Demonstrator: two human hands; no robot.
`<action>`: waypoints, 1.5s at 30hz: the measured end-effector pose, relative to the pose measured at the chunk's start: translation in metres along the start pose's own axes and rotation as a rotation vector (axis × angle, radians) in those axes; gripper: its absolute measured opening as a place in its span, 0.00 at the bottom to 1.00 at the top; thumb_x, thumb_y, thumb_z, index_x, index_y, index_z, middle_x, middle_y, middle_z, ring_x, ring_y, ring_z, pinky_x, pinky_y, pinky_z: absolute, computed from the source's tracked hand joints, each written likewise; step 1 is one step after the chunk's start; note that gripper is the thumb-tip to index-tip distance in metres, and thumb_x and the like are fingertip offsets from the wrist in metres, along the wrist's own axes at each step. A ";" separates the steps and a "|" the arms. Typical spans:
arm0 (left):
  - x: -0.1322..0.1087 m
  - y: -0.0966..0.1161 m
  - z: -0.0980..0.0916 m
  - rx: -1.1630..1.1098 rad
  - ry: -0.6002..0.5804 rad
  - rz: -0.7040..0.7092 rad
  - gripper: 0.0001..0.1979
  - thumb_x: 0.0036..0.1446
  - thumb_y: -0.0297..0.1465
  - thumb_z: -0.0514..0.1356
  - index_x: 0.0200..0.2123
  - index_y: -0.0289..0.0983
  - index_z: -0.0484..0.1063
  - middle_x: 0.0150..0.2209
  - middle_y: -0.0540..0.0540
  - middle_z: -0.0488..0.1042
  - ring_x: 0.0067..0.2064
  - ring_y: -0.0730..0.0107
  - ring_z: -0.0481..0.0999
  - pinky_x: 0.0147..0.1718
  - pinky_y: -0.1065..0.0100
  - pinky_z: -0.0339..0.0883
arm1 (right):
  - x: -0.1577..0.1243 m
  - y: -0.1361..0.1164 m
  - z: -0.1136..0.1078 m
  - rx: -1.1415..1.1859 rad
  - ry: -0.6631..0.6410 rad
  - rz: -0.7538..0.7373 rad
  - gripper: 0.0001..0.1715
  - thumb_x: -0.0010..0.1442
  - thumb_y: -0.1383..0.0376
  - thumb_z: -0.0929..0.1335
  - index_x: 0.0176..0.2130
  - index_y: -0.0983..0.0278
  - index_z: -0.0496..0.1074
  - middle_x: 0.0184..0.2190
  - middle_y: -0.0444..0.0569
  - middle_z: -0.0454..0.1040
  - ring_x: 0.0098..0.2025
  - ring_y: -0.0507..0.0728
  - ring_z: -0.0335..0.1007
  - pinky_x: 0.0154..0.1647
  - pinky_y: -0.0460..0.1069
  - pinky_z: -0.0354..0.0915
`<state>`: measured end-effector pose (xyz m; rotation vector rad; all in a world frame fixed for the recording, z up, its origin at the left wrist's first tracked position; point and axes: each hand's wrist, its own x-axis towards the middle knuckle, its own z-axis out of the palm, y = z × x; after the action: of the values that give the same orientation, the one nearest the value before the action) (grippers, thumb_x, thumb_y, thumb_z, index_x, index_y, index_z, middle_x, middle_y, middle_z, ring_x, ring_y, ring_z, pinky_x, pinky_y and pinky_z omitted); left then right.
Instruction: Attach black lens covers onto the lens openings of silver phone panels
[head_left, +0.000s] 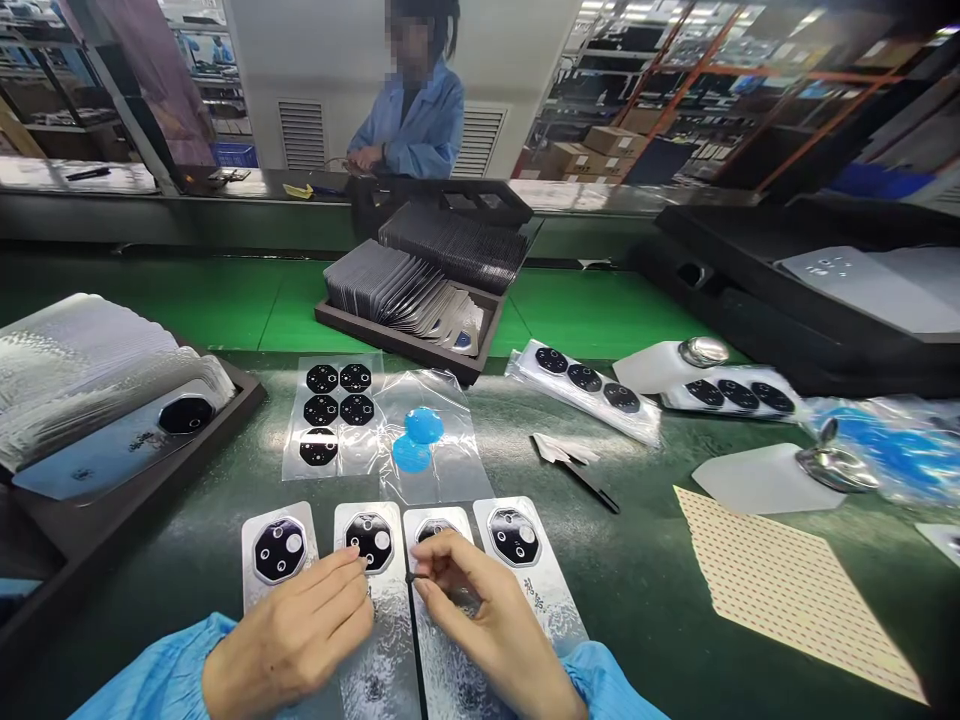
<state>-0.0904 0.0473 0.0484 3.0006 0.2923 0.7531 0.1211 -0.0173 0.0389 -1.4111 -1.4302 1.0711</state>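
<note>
Several silvery phone back covers lie in a row before me, each with a black octagonal camera area. My left hand [300, 620] rests across the left cover [255, 527], its fingers stretched out together and the fingertips at the camera area of the second cover [382, 640]. Over the third cover [442, 680], my right hand [480, 605] is curled, thumb and index finger pinching a small dark thing [412, 577] whose kind I cannot make out. The right-hand cover [551, 575] lies beside that hand. Part of the third camera area is hidden by the fingers.
Behind the covers lie a sheet of black octagonal stickers [321, 410] and clear film with blue discs [412, 455]. Trays of covers stand left [225, 410] and at the back [405, 345]. Two bottles [765, 480] [652, 368], a black-handled tool [592, 488] and a dotted sheet [802, 590] lie right.
</note>
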 end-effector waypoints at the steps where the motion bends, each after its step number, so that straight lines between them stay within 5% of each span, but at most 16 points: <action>1: -0.001 0.000 0.001 0.013 -0.005 0.005 0.12 0.65 0.18 0.48 0.36 0.27 0.72 0.34 0.41 0.77 0.43 0.63 0.79 0.56 0.58 0.72 | 0.002 -0.001 0.002 -0.030 -0.013 -0.034 0.06 0.63 0.71 0.64 0.38 0.62 0.69 0.33 0.46 0.71 0.34 0.53 0.69 0.34 0.47 0.66; 9: -0.003 0.003 0.004 0.073 -0.025 0.021 0.10 0.63 0.18 0.51 0.36 0.26 0.73 0.34 0.39 0.77 0.42 0.61 0.80 0.54 0.56 0.73 | 0.023 -0.001 0.027 -0.575 -0.005 -0.390 0.08 0.65 0.76 0.60 0.37 0.65 0.65 0.41 0.54 0.66 0.41 0.58 0.63 0.38 0.53 0.66; 15: -0.002 0.005 0.005 0.085 -0.007 0.002 0.10 0.62 0.18 0.52 0.35 0.25 0.73 0.33 0.40 0.76 0.40 0.61 0.80 0.54 0.57 0.74 | 0.022 -0.003 0.031 -0.830 -0.078 -0.507 0.13 0.66 0.78 0.57 0.39 0.68 0.67 0.44 0.56 0.67 0.41 0.59 0.60 0.42 0.54 0.65; 21: -0.005 0.005 0.008 0.080 -0.023 0.001 0.09 0.62 0.17 0.52 0.36 0.26 0.73 0.33 0.40 0.76 0.40 0.60 0.80 0.53 0.55 0.74 | 0.021 -0.006 0.027 -0.848 0.016 -0.519 0.15 0.67 0.76 0.57 0.40 0.66 0.69 0.44 0.56 0.67 0.44 0.59 0.61 0.46 0.53 0.63; 45: -0.003 0.005 0.005 0.079 -0.022 -0.007 0.09 0.62 0.17 0.53 0.38 0.26 0.73 0.34 0.40 0.77 0.42 0.60 0.79 0.52 0.55 0.74 | 0.025 -0.015 0.023 -0.991 -0.078 -0.605 0.14 0.67 0.76 0.58 0.40 0.67 0.70 0.43 0.55 0.69 0.42 0.59 0.62 0.41 0.53 0.62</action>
<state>-0.0896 0.0423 0.0428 3.0781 0.3401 0.7240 0.0947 0.0072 0.0463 -1.3727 -2.3986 -0.0255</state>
